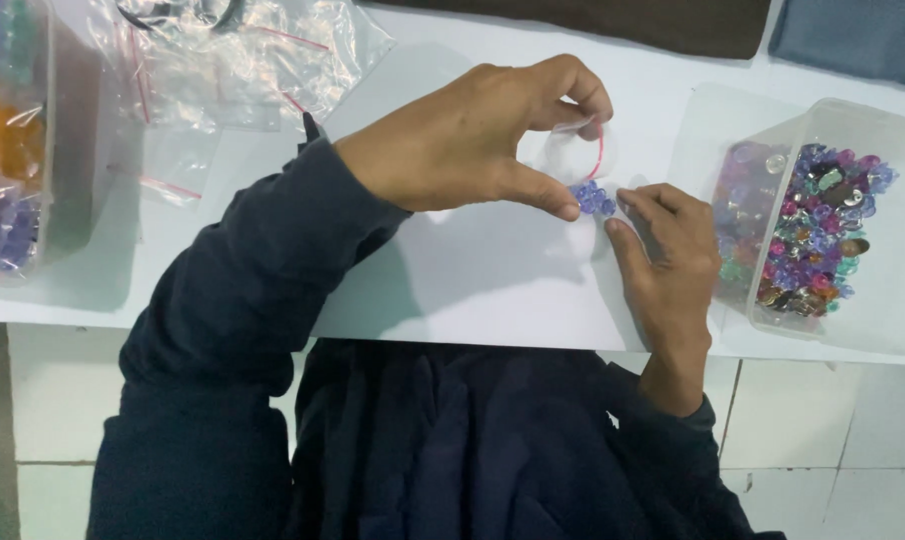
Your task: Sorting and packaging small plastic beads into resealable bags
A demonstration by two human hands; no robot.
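Centrally, left hand (463, 135) arched over the white table (493, 270), thumb and fingers pinched narrow on a small clear zip bag (585, 150) with a red seal line — bag mouth facing a cluster of blue-purple beads (593, 198). Right hand (668, 255) flat beside it, fingertips touching the cluster. At right, clear plastic container (863, 130) of mixed coloured gems; upper left, empty zip bags (243, 50) — well apart.

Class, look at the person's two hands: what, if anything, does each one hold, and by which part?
The left hand pinches a small clear zip bag by its mouth. The right hand touches a cluster of purple beads at that opening; its grip cannot be told.
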